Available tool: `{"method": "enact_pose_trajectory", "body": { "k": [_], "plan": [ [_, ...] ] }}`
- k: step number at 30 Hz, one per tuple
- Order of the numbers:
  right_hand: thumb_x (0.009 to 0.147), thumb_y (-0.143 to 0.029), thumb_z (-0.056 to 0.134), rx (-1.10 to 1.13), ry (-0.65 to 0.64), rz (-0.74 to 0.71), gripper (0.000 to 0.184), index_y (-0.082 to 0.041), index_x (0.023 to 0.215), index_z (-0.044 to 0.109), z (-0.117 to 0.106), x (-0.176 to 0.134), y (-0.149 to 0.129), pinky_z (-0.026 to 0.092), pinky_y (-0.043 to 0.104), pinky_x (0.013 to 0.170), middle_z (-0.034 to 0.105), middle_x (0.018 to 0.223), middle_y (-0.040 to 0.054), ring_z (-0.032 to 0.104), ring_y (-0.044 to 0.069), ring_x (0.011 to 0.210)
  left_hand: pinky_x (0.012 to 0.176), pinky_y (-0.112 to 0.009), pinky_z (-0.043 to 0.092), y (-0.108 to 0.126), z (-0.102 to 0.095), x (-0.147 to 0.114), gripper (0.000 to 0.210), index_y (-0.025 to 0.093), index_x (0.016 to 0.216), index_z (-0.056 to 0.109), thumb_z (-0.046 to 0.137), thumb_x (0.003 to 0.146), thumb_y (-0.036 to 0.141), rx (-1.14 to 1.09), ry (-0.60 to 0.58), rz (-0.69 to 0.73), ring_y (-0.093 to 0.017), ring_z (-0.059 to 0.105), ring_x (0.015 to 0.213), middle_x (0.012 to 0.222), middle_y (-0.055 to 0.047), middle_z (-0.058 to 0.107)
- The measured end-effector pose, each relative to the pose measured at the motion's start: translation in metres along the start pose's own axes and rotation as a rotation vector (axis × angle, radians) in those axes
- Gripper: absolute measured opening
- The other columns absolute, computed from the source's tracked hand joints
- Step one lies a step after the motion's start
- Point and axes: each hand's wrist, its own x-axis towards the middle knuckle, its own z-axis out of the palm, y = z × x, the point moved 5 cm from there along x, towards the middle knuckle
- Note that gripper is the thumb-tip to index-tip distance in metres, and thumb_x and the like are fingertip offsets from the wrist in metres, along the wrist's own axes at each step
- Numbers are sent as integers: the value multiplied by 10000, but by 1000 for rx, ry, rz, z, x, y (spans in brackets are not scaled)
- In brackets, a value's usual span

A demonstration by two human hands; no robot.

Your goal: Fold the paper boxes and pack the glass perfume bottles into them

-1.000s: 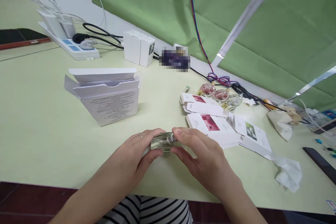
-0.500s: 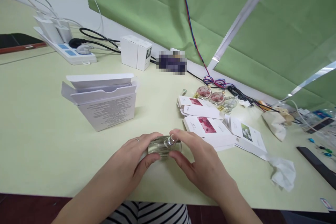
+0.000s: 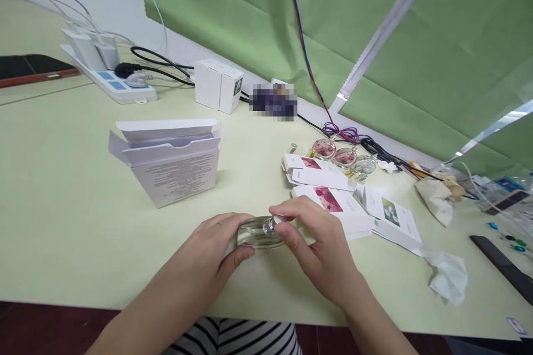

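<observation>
A clear glass perfume bottle [image 3: 255, 233] with a silver neck is held just above or on the table near its front edge; I cannot tell if it touches. My left hand [image 3: 219, 244] grips its left side between thumb and fingers. My right hand [image 3: 314, 247] pinches the silver top [image 3: 271, 224] with thumb and index finger. Beyond the left hand stands an open white box [image 3: 181, 175], flaps up, with printed text on its face. To the right of the bottle lies a white box with a red flower picture [image 3: 333, 208].
Round perfume bottles [image 3: 345, 156] stand at the back right, behind another flat white box [image 3: 316, 172] and near a box with a green picture [image 3: 393, 219]. A crumpled tissue [image 3: 452, 277] lies at the right. A power strip [image 3: 120, 89] and small white boxes [image 3: 208, 86] are at the back left.
The right thumb has moved from the bottle's side up to the silver top, where it now pinches with the index finger. The left hand keeps its hold.
</observation>
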Motion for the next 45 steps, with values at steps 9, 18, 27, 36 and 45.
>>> {"method": "enact_pose_trajectory", "body": {
  "k": [9, 18, 27, 36, 45],
  "plan": [
    [928, -214, 621, 44, -20, 40, 105, -175, 993, 693, -5, 0, 0, 532, 195, 727, 714, 889, 28, 671, 103, 819, 931, -384, 524, 3, 1, 0, 245, 290, 1127, 626, 559, 893, 315, 22, -11, 21, -248, 645, 1020, 1090, -18, 702],
    [903, -186, 639, 17, -39, 43, 100, -165, 981, 698, -7, 2, -4, 533, 204, 668, 713, 856, 31, 665, 116, 773, 950, -413, 517, 3, -2, -1, 244, 294, 1127, 633, 556, 898, 325, 7, -17, 0, -263, 639, 1054, 1110, -24, 700],
    [906, -202, 638, 52, -36, 40, 114, -147, 981, 704, -8, 3, -1, 528, 196, 696, 717, 856, 41, 670, 110, 789, 950, -399, 507, 3, -1, -1, 234, 304, 1127, 616, 547, 903, 300, 2, -33, -12, -249, 635, 1041, 1105, -6, 691],
    [913, -233, 632, 94, -24, 50, 112, -195, 995, 698, -5, 0, 3, 551, 224, 688, 721, 870, 27, 681, 123, 804, 943, -396, 515, 5, -1, 2, 227, 293, 1108, 625, 573, 887, 290, -3, -46, -19, -251, 646, 1030, 1092, -8, 704],
    [927, -236, 608, 45, -10, 41, 124, -201, 1008, 695, -2, -4, 0, 568, 235, 711, 740, 899, 35, 698, 134, 822, 924, -387, 540, 2, -3, 1, 229, 301, 1101, 649, 570, 889, 337, 7, 0, 11, -250, 666, 1006, 1084, -13, 718]
  ]
}}
